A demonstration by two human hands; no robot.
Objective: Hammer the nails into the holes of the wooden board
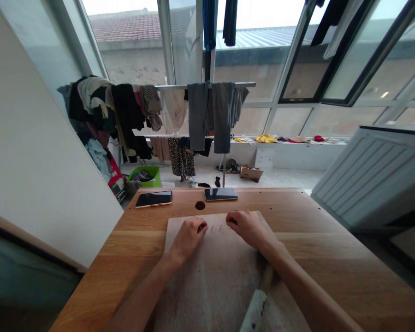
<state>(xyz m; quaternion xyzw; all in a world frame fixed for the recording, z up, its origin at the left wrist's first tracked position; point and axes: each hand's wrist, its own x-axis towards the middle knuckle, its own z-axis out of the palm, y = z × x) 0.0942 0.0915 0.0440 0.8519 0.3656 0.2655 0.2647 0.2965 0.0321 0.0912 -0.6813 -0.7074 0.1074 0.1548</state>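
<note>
A pale wooden board lies on the table under both my hands. My left hand rests over the board's far left part, its fingers curled and closed. Across from it, my right hand is curled the same way near the far right edge. Whatever either hand may pinch is too small to see. Between them, short thin nails seem to stand in the board. What looks like a hammer, with a pale-gripped handle, lies under my right forearm, which hides most of its dark head.
Two phones, one at the left and one near the middle, lie along the far side of the wooden table. Between them is a round hole. Beyond stand a laundry rack and a green basket.
</note>
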